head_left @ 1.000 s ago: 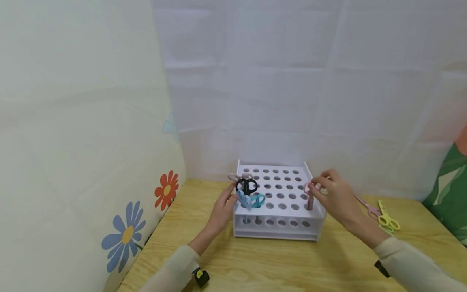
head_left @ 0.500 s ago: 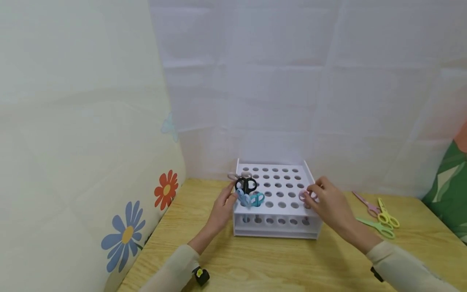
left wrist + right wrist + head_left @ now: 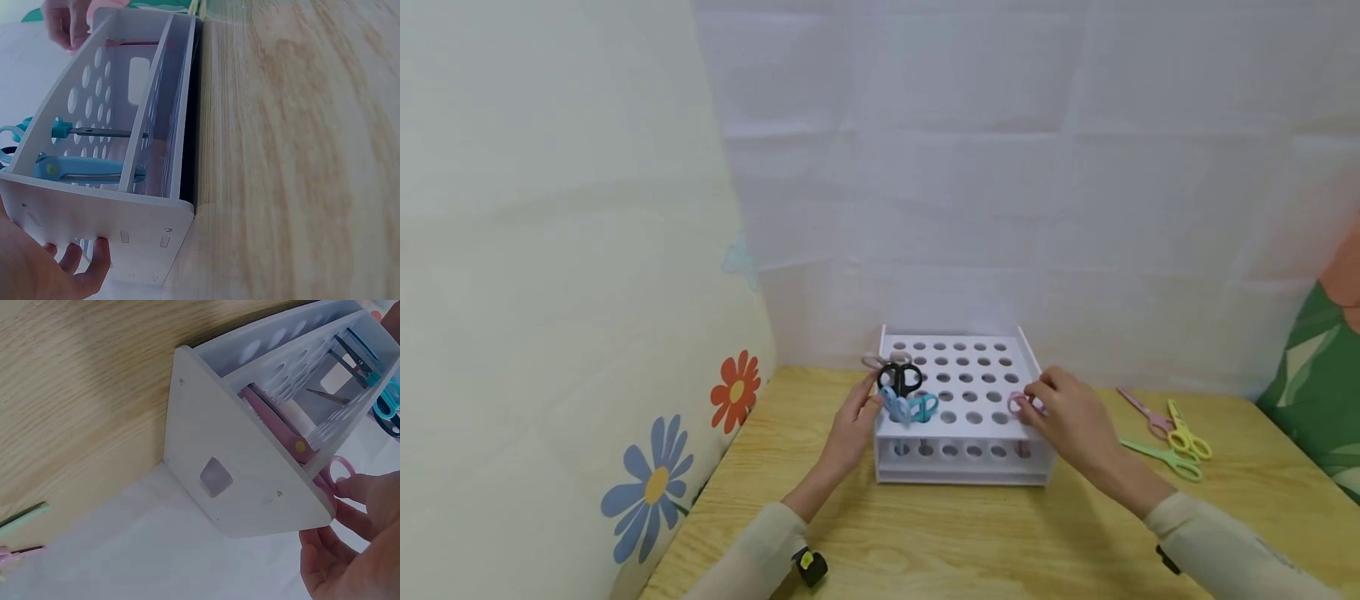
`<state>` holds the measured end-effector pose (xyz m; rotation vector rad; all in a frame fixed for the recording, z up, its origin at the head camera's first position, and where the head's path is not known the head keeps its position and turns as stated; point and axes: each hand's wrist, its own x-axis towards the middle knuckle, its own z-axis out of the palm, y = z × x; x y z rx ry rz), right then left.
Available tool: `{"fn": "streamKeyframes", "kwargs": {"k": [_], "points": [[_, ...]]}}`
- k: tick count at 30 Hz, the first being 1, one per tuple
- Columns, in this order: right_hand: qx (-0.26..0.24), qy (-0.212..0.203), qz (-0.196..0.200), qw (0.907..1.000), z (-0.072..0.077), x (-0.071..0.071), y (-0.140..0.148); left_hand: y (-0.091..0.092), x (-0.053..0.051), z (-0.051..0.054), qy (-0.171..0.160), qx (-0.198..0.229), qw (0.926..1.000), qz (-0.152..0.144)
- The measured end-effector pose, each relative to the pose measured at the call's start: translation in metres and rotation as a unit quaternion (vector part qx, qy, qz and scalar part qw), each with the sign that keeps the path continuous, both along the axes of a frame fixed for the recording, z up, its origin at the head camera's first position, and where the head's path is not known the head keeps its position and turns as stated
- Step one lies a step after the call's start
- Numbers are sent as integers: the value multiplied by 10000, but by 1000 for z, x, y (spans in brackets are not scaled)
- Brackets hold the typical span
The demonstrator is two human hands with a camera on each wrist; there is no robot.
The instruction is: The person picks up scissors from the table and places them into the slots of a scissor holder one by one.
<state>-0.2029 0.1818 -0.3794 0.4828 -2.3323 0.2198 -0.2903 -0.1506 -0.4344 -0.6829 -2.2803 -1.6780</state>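
A white rack (image 3: 958, 434) with rows of round holes stands on the table. At its front right hole, my right hand (image 3: 1078, 429) pinches the handle of pink scissors (image 3: 275, 422), whose blades are down inside the rack. My left hand (image 3: 848, 437) holds the rack's left side wall, its bent fingers against the outer face in the left wrist view; the thumb is hidden there. Near that hand, light blue scissors (image 3: 78, 167), teal scissors (image 3: 61, 129), black scissors (image 3: 899, 378) and pale grey scissors (image 3: 872, 362) stand in the left holes, handles up.
Right of the rack, pink-purple scissors (image 3: 1159, 425), yellow scissors (image 3: 1182, 437) and green scissors (image 3: 1172, 459) lie on the wooden table (image 3: 955, 542). A white cloth (image 3: 925, 167) hangs behind the rack, and a flowered cloth (image 3: 550, 292) is on the left.
My right hand has lowered the pink scissors from above the front right hole down into it. The left hand has stayed at the rack's left side.
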Motion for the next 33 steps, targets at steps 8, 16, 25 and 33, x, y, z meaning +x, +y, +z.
{"fn": "streamKeyframes", "kwargs": {"k": [8, 16, 25, 33], "points": [[94, -401, 240, 9989, 7, -1, 8, 0, -1, -2, -42, -27, 10000, 13], [256, -465, 642, 9965, 22, 0, 33, -2, -2, -2, -29, -50, 10000, 0], [-80, -505, 345, 9981, 17, 7, 90, -3, -1, -1, -21, -48, 10000, -15], [-414, -261, -83, 9988, -8, 14, 152, -1, -1, -1, 51, 26, 10000, -51]]}}
